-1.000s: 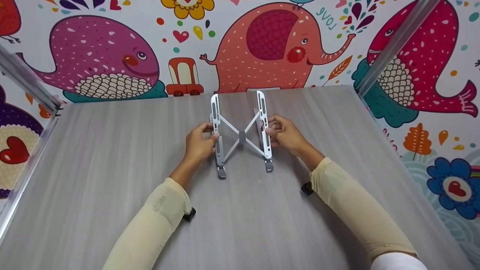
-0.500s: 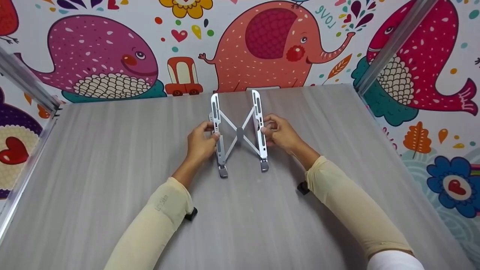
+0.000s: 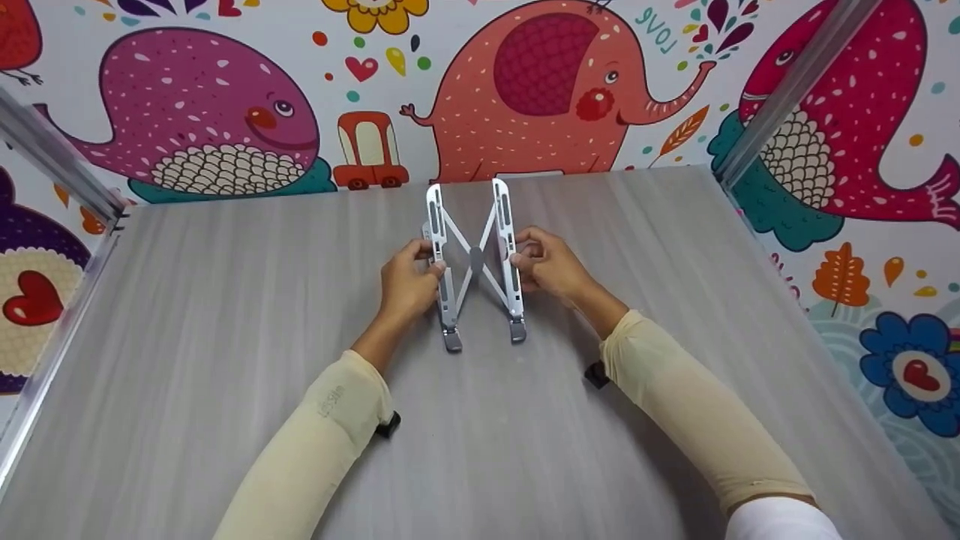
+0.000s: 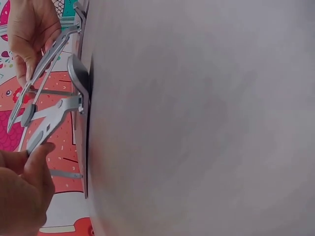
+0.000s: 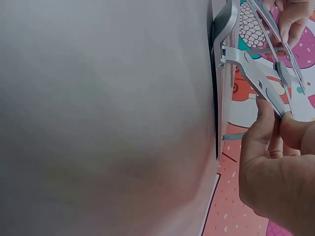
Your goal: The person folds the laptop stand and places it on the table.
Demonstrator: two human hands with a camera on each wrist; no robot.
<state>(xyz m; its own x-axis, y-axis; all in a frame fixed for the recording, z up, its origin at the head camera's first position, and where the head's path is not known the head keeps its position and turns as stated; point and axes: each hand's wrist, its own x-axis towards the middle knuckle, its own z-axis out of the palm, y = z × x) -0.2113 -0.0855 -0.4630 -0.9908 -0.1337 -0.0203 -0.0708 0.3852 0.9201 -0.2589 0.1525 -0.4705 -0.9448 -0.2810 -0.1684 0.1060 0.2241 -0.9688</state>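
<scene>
A silver folding laptop stand (image 3: 476,260) stands on the table, its two long slotted rails joined by an X of thin bars with a grey hub. My left hand (image 3: 409,281) pinches the left rail about midway along, thumb on top. On the other side, my right hand (image 3: 553,266) pinches the right rail the same way. Each rail ends in a grey hooked foot at the near end. In the left wrist view, the left hand (image 4: 24,189) grips a rail tilted up from its base bar. The right wrist view has the right hand (image 5: 278,157) holding the opposite rail.
The wood-grain table (image 3: 480,450) runs back to a wall (image 3: 375,82) printed with cartoon animals. Metal posts (image 3: 795,97) stand at the back corners. Black wrist devices (image 3: 388,425) show at both sleeve cuffs.
My right hand has moved left with the right rail, and the left hand slightly right. The two rails are now closer together and the crossed bars form a narrower X.
</scene>
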